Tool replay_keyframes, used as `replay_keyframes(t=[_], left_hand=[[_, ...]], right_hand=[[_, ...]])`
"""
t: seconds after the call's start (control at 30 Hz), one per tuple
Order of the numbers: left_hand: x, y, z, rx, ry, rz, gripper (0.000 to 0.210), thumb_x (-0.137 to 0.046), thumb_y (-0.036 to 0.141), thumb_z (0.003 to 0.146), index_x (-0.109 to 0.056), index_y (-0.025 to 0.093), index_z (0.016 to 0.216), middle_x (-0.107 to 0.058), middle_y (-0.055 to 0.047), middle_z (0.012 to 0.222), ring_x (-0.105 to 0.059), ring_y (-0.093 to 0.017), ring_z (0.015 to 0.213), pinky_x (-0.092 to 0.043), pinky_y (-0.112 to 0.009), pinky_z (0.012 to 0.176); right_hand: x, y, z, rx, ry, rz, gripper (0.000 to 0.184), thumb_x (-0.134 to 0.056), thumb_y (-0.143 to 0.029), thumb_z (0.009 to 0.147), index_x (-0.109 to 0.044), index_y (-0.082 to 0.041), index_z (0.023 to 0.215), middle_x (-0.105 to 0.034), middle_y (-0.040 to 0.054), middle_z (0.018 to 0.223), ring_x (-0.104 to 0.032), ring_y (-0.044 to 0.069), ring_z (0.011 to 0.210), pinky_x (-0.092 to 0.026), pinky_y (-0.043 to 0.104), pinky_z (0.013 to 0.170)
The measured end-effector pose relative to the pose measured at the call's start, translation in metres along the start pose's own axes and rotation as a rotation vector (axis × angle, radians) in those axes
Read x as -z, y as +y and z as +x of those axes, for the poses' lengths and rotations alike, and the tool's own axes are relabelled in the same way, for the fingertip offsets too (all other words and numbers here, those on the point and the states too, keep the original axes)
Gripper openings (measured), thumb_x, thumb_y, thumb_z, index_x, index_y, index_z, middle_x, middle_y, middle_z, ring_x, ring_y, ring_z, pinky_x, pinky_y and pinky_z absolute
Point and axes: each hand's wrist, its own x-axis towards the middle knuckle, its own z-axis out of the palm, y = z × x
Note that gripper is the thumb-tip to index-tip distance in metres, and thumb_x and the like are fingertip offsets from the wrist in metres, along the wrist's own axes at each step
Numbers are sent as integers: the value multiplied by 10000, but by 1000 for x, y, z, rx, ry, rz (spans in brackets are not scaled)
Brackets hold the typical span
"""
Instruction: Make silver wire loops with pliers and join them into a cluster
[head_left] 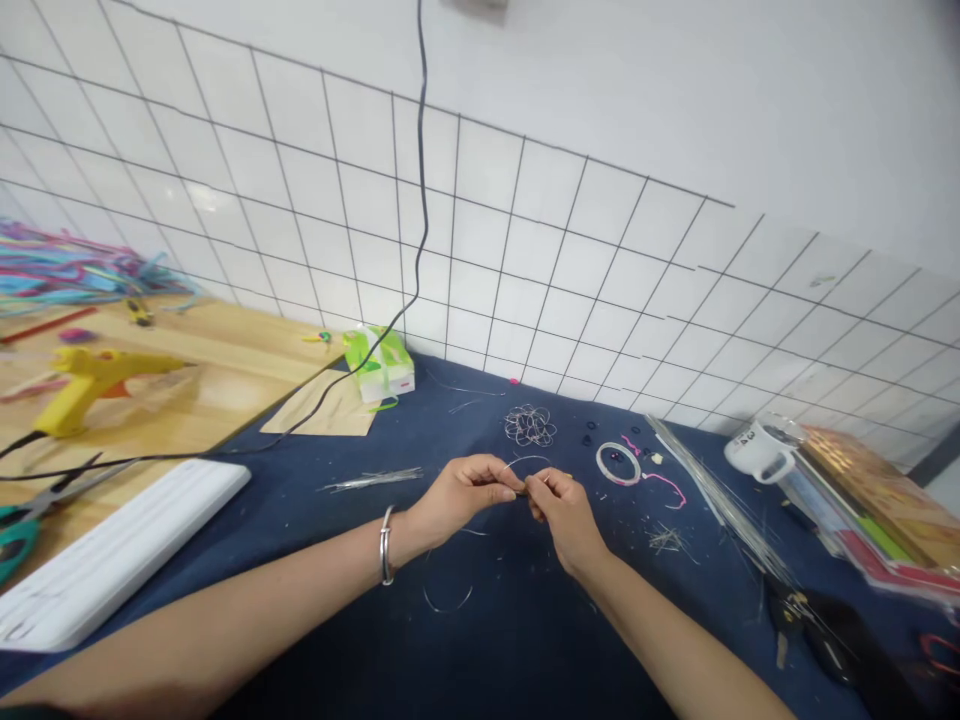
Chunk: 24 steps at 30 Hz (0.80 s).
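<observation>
My left hand [474, 488], a silver bangle on its wrist, pinches a thin wire [529, 458] between thumb and fingertips. My right hand [561, 505] pinches the same wire from the other side, and the fingertips of both hands nearly meet. The wire bows upward in a small arc above the fingers; its ends are hidden in my grip. Just behind my hands lies a heap of wire rings [529, 425]. Below the left wrist, a loose curved wire [448, 608] rests on the dark blue cloth [495, 660]. A bundle of straight wires [379, 480] lies left of my left hand.
On the left are a yellow glue gun [105, 375], teal-handled scissors [19, 535], a white power strip [127, 550] and a green tissue pack [380, 365]. To the right lie a white ring [619, 447], long wires [727, 510], a white mug [757, 450] and black-handled pliers [829, 650]. A black cable [424, 180] hangs down the wall.
</observation>
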Motion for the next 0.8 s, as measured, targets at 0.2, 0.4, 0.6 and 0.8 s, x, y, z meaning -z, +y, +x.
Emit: replay_keyframes(t=[0.2, 0.4, 0.6, 0.8], left_hand=[[3, 1, 10, -12, 146, -5, 102, -657, 192, 685, -612, 129, 752, -637, -32, 730, -548, -114, 623, -438, -223, 554], [8, -1, 15, 9, 171, 91, 91, -620, 219, 718, -618, 136, 756, -630, -23, 660, -556, -123, 618, -421, -224, 556], [13, -8, 20, 44, 180, 88, 106, -650, 232, 700, -609, 138, 727, -602, 5, 615, -530, -98, 568, -399, -208, 534], [18, -10, 21, 113, 123, 93, 128, -663, 242, 692, -615, 128, 721, -596, 4, 600, -530, -96, 561, -388, -208, 530]], right_hand=[[1, -10, 4, 89, -36, -122, 196, -496, -344, 795, -576, -174, 739, -513, -26, 623, -453, 102, 576, -360, 216, 556], [4, -9, 10, 258, -71, -316, 159, -486, -258, 810, -622, -191, 761, -559, -2, 701, -501, 125, 670, -381, 235, 647], [2, 3, 13, 330, -119, -383, 167, -485, -214, 811, -643, -210, 758, -561, -2, 674, -512, 128, 656, -390, 242, 656], [-3, 10, 11, 343, -195, -359, 144, -512, -218, 790, -645, -208, 735, -592, 9, 706, -525, 133, 674, -398, 258, 680]])
